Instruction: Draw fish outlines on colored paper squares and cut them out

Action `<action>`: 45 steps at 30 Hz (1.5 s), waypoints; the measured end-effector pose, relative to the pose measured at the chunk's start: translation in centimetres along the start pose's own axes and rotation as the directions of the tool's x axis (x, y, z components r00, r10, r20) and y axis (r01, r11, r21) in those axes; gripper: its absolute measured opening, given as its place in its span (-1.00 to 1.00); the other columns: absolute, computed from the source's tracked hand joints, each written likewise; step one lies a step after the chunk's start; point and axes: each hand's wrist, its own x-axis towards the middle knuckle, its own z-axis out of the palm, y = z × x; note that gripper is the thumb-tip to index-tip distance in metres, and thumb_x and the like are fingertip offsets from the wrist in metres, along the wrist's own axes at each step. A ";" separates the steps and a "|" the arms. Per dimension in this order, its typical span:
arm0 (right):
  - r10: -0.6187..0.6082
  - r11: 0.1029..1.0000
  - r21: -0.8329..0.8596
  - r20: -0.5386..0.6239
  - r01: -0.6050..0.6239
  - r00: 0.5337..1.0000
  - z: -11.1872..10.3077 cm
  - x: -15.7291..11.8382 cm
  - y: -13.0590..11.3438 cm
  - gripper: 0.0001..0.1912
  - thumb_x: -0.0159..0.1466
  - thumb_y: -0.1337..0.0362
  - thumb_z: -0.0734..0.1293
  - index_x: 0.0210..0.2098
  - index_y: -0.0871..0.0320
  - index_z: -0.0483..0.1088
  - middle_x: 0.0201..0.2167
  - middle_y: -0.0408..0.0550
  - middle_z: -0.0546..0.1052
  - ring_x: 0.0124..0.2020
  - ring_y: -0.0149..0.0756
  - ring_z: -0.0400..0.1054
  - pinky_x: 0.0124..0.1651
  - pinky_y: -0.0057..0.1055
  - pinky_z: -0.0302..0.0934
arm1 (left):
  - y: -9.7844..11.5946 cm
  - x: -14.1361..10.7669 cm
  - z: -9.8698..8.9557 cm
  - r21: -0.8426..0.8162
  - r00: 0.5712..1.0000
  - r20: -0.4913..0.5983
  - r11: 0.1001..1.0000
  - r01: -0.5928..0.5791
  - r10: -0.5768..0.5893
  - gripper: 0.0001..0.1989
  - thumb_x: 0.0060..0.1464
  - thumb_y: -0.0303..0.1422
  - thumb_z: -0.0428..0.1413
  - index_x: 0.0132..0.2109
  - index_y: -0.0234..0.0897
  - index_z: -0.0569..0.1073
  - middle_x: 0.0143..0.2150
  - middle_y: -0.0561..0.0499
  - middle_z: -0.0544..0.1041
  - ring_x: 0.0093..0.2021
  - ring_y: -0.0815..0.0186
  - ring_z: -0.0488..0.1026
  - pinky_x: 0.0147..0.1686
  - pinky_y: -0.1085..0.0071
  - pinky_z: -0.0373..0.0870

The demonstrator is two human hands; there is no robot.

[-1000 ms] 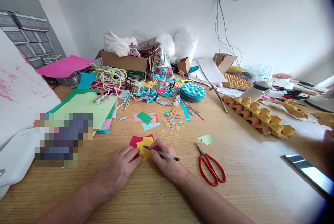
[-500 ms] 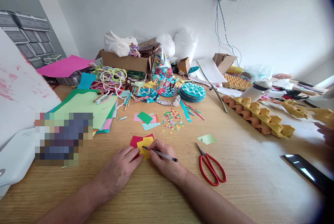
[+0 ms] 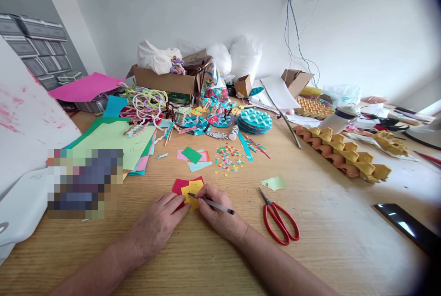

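While the right hand [image 3: 220, 213] grips a pen [image 3: 218, 206] between thumb and fingers, its tip meets the yellow paper [image 3: 187, 189], which lies on the table [image 3: 210, 266] with thin drawn lines on it. The left hand [image 3: 158, 220] is unclenched, its fingertips pressing down at the yellow paper's near left edge without closing around anything. Red paper [image 3: 177, 187] sticks out from under the yellow paper on its left and far sides. Just beyond the yellow paper lie a small green paper [image 3: 191, 155] and, a little to the right, scattered paper dots [image 3: 227, 158]. To the right of the yellow paper are red-handled scissors [image 3: 270, 204], blades slightly parted, and a pale green scrap [image 3: 274, 183] near their tips. Well to its right lies a phone [image 3: 401, 222].
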 end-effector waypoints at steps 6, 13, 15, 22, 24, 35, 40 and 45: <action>-0.008 1.000 0.021 0.008 0.008 1.000 0.1 0.0 0.2 -0.89 0.13 0.45 0.18 -0.41 0.15 0.28 -0.62 -0.25 0.30 -0.62 -0.47 0.13 -0.52 -0.54 0.01 | 0.0 0.0 0.1 0.016 1.000 -0.001 1.000 0.000 0.000 -0.64 0.19 -0.57 -0.18 0.01 -0.34 0.40 -0.13 -0.12 0.50 -0.16 0.17 0.41 -0.18 0.24 0.46; -0.015 1.000 0.024 -0.004 0.015 1.000 0.2 -0.1 0.4 -0.89 0.12 0.45 0.17 -0.41 0.15 0.28 -0.62 -0.25 0.31 -0.61 -0.46 0.14 -0.51 -0.54 0.03 | 0.0 -0.2 0.1 -0.012 1.000 0.006 1.000 0.015 -0.015 -0.65 0.19 -0.55 -0.14 0.03 -0.31 0.40 -0.11 -0.10 0.49 -0.13 0.19 0.40 -0.16 0.26 0.45; -0.014 1.000 0.020 -0.004 0.014 1.000 0.2 -0.1 0.4 -0.89 0.13 0.45 0.18 -0.41 0.14 0.28 -0.62 -0.26 0.30 -0.62 -0.46 0.14 -0.51 -0.55 0.03 | 0.1 -0.2 0.1 -0.007 1.000 0.019 1.000 0.016 -0.016 -0.66 0.18 -0.55 -0.13 0.03 -0.32 0.40 -0.11 -0.11 0.49 -0.14 0.18 0.40 -0.16 0.25 0.45; -0.027 0.999 0.021 -0.006 0.027 1.000 0.1 0.0 0.4 -0.89 0.13 0.44 0.17 -0.42 0.14 0.27 -0.62 -0.25 0.31 -0.61 -0.46 0.14 -0.51 -0.54 0.04 | 0.1 0.0 -0.1 -0.018 1.000 0.015 1.000 0.017 -0.016 -0.65 0.20 -0.54 -0.17 0.03 -0.34 0.39 -0.11 -0.13 0.49 -0.13 0.16 0.39 -0.15 0.22 0.44; -0.024 1.000 0.018 -0.003 0.024 1.000 0.1 0.0 0.4 -0.90 0.13 0.44 0.18 -0.41 0.13 0.27 -0.62 -0.26 0.31 -0.61 -0.46 0.14 -0.51 -0.55 0.04 | 0.1 -0.1 0.0 -0.027 1.000 0.015 0.999 0.022 -0.021 -0.64 0.21 -0.54 -0.18 0.04 -0.31 0.39 -0.11 -0.12 0.48 -0.13 0.17 0.39 -0.14 0.23 0.43; -0.019 1.000 0.006 0.004 0.019 1.000 -0.2 0.0 0.0 -0.91 0.13 0.43 0.18 -0.44 0.13 0.26 -0.61 -0.23 0.33 -0.59 -0.44 0.17 -0.49 -0.53 0.06 | 0.1 0.0 -0.1 -0.039 0.999 0.024 0.999 0.028 -0.027 -0.66 0.19 -0.55 -0.13 0.04 -0.34 0.40 -0.10 -0.14 0.48 -0.13 0.15 0.40 -0.15 0.21 0.44; -0.021 1.000 -0.001 0.000 0.021 1.000 -0.2 0.0 0.0 -0.89 0.12 0.44 0.18 -0.44 0.12 0.26 -0.61 -0.24 0.34 -0.59 -0.44 0.18 -0.48 -0.53 0.07 | 0.2 0.0 -0.1 -0.039 0.999 0.026 0.998 0.039 -0.038 -0.66 0.20 -0.55 -0.13 0.04 -0.31 0.40 -0.11 -0.12 0.48 -0.13 0.17 0.40 -0.15 0.24 0.45; -0.025 1.000 -0.006 0.000 0.025 1.000 -0.2 0.0 0.0 -0.90 0.14 0.43 0.18 -0.45 0.12 0.25 -0.60 -0.22 0.35 -0.59 -0.44 0.18 -0.49 -0.53 0.07 | 0.2 -0.1 -0.1 -0.014 0.999 0.030 1.000 0.020 -0.020 -0.65 0.18 -0.57 -0.14 0.03 -0.36 0.40 -0.11 -0.13 0.49 -0.14 0.16 0.40 -0.16 0.22 0.46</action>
